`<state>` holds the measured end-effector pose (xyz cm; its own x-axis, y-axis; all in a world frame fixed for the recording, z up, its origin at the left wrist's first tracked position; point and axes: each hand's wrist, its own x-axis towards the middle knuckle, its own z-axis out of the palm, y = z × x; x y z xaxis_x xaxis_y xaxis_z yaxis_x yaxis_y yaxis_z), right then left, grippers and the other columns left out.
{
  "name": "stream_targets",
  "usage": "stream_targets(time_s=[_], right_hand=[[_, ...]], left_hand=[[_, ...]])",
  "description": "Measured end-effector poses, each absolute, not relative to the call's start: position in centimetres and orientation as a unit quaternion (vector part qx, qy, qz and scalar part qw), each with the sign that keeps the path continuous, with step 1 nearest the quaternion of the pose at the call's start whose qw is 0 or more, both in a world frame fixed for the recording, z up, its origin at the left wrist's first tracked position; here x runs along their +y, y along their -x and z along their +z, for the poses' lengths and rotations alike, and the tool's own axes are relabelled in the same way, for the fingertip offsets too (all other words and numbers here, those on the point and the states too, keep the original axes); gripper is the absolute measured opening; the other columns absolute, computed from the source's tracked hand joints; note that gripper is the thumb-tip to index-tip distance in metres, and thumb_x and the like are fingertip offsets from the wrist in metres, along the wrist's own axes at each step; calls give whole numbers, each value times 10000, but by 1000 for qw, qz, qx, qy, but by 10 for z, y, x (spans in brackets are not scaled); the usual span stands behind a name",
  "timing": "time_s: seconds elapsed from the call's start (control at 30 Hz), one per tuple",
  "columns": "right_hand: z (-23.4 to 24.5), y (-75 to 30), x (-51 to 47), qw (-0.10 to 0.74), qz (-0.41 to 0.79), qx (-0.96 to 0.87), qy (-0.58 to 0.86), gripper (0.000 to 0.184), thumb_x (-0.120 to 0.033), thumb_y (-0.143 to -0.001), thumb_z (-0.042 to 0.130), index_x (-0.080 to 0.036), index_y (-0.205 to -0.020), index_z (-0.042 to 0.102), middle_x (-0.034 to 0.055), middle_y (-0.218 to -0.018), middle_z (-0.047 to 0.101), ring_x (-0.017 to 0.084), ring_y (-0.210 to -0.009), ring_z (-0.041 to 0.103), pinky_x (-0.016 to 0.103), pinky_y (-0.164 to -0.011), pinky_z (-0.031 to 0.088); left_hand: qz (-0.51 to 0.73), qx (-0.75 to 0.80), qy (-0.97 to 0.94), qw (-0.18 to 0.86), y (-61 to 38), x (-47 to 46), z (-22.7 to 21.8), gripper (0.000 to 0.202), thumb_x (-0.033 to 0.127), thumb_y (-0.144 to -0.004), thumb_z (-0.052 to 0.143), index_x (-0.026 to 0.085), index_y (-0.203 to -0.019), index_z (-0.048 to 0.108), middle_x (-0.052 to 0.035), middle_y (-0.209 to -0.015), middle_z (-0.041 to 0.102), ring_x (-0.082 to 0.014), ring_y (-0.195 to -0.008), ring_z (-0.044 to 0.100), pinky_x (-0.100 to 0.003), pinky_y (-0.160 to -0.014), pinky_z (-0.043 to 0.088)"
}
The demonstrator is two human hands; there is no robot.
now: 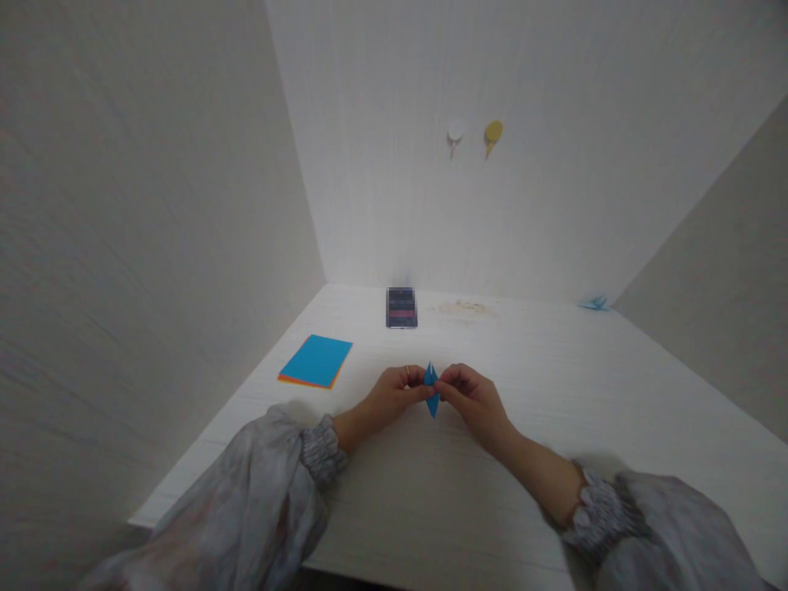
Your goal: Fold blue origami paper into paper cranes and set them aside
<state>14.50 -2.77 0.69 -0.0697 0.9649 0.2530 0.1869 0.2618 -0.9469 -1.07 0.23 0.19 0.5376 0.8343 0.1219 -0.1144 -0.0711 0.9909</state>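
Observation:
A small piece of folded blue origami paper [432,404] is held between my two hands above the white table. It is a narrow diamond shape with a split at its upper tip. My left hand [400,392] pinches its left edge between thumb and fingers; a ring is on one finger. From the other side, my right hand [473,396] pinches the right edge in the same way. The fingertips cover part of the paper's middle.
A stack of coloured paper [316,361], blue on top, lies left on the table [394,492]. A dark phone-like device [401,309] stands near the back wall. A folded light-blue paper [594,304] sits at the back right corner. Two hooks, white [455,131] and yellow [493,133], are on the wall.

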Motion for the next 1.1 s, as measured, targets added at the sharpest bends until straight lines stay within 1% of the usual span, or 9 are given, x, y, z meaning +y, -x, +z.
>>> stream_targets(time_s=[0.23, 0.47, 0.6, 0.73, 0.97, 1.1], right_hand=[[7, -150, -25, 501, 373, -648, 436, 114, -286, -736, 575, -189, -695, 533, -13, -650, 516, 119, -628, 480, 245, -595, 399], [9, -149, -23, 518, 385, -643, 412, 78, -255, -715, 591, -195, -710, 543, -5, -719, 539, 125, -673, 508, 253, -634, 422], [9, -149, -24, 524, 383, -630, 427, 83, -251, -682, 627, -193, -702, 571, -5, -686, 566, 127, -656, 521, 259, -635, 426], [7, -150, -24, 524, 370, -626, 444, 87, -259, -679, 633, -189, -672, 581, -6, -650, 570, 126, -632, 519, 257, -616, 420], [6, -149, -24, 534, 374, -585, 482, 147, -312, -664, 644, -181, -691, 584, 5, -650, 583, 135, -622, 531, 267, -603, 427], [8, -147, -24, 534, 380, -581, 484, 154, -309, -657, 647, -179, -685, 569, 4, -643, 572, 133, -610, 525, 270, -591, 429]], left_hand=[[369, 305, -617, 625, 8, 3, -3, 232, 304, -623, 671, 118, -750, 617, -3, -664, 595, -98, -606, 505, -228, -621, 384], [355, 315, -641, 604, 9, 4, -5, 205, 293, -632, 653, 119, -738, 629, 2, -635, 592, -97, -585, 500, -226, -602, 385], [346, 317, -629, 619, 8, 4, -1, 199, 291, -611, 664, 121, -709, 636, 5, -619, 595, -100, -583, 508, -226, -603, 388], [347, 311, -619, 632, 8, 4, -2, 206, 292, -600, 673, 118, -704, 631, 4, -624, 596, -99, -586, 512, -229, -609, 391], [362, 304, -633, 613, 7, 7, -8, 247, 340, -635, 651, 119, -737, 609, -1, -658, 587, -102, -611, 511, -227, -611, 388], [354, 314, -630, 617, 7, 5, -7, 240, 331, -632, 653, 119, -731, 601, 0, -645, 577, -94, -586, 499, -223, -592, 387]])
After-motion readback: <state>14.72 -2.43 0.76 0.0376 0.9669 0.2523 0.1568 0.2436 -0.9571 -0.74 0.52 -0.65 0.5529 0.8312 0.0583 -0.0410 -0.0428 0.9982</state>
